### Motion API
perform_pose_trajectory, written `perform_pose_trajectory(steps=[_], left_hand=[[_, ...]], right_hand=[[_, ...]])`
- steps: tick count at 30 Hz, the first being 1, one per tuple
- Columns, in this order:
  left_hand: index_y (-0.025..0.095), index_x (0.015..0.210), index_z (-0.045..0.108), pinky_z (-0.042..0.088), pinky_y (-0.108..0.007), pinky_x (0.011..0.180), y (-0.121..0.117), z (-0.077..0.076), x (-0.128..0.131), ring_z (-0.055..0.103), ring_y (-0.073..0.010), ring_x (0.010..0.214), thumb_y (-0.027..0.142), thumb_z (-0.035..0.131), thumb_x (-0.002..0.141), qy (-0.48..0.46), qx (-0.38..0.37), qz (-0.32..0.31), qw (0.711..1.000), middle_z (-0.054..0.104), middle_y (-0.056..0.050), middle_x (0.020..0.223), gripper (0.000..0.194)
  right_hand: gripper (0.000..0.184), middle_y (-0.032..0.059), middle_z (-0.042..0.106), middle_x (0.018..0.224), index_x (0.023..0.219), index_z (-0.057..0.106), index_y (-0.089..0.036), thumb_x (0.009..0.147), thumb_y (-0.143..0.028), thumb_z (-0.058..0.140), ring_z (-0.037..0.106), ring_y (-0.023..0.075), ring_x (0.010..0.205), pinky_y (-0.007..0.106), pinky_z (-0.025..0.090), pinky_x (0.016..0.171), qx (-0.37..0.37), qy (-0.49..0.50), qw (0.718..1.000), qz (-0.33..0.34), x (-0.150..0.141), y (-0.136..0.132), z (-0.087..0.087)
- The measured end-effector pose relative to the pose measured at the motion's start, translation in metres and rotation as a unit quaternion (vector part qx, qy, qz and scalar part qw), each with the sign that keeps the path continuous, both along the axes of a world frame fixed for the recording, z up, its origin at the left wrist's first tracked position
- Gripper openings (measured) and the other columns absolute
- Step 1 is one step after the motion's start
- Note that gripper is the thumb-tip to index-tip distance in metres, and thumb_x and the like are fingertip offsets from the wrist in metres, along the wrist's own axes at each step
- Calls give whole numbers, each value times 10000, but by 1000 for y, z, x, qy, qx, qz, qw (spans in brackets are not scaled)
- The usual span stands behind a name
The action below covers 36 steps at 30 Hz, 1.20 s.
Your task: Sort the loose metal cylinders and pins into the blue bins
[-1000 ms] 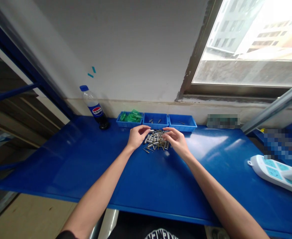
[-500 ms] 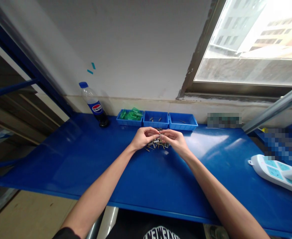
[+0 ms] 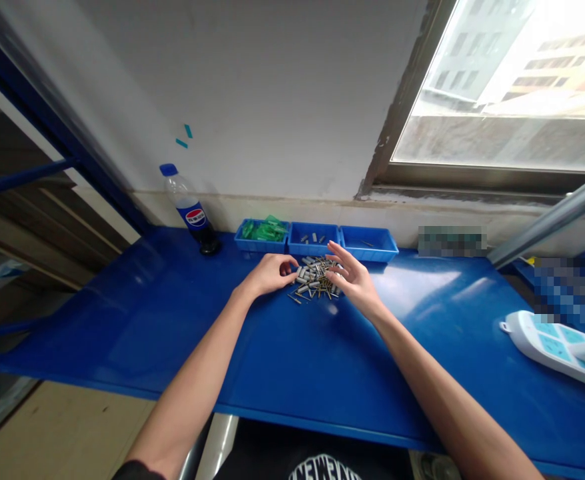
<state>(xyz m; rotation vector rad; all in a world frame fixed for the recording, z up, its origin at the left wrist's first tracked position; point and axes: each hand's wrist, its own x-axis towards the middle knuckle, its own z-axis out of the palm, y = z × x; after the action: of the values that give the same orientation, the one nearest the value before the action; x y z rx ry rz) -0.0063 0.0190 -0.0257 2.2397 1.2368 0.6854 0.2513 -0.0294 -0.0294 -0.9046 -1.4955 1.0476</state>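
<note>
A pile of small metal pieces (image 3: 315,283), silver cylinders mixed with thin brass-coloured pins, lies on the blue table. At its left edge is my left hand (image 3: 270,275), its fingers curved and the thumb apart from the index finger, close to a silver cylinder. Over the pile's right side, my right hand (image 3: 353,277) has its fingers spread, with nothing visible held in it. Just behind the pile stands the middle blue bin (image 3: 300,249), containing three small metal pieces. The right blue bin (image 3: 380,255) contains a thin pin, and the left blue bin (image 3: 255,245) holds green plastic pieces.
A cola bottle (image 3: 195,217) stands at the back left near the wall. At the right lies a white power strip (image 3: 527,333) with blue panels. A metal bar (image 3: 547,217) slants across the right, and a blue frame post (image 3: 107,190) rises at the left.
My hands came together over the pile, then parted: the left moved left, the right hand's fingers spread. The middle bin now shows three metal pieces where two were before.
</note>
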Motion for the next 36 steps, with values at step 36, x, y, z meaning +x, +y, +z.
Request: perform_pose_trajectory(steps=[36], left_hand=[[125, 1038, 781, 641, -339, 852, -21, -6, 47, 774, -228, 891, 427, 907, 714, -388, -156, 24, 908, 788, -106, 1003, 460]], right_hand=[[440, 66, 798, 883, 1106, 741, -200, 840, -547, 790, 758, 237, 831, 368, 602, 795, -94, 0, 995, 28, -6, -5, 1]])
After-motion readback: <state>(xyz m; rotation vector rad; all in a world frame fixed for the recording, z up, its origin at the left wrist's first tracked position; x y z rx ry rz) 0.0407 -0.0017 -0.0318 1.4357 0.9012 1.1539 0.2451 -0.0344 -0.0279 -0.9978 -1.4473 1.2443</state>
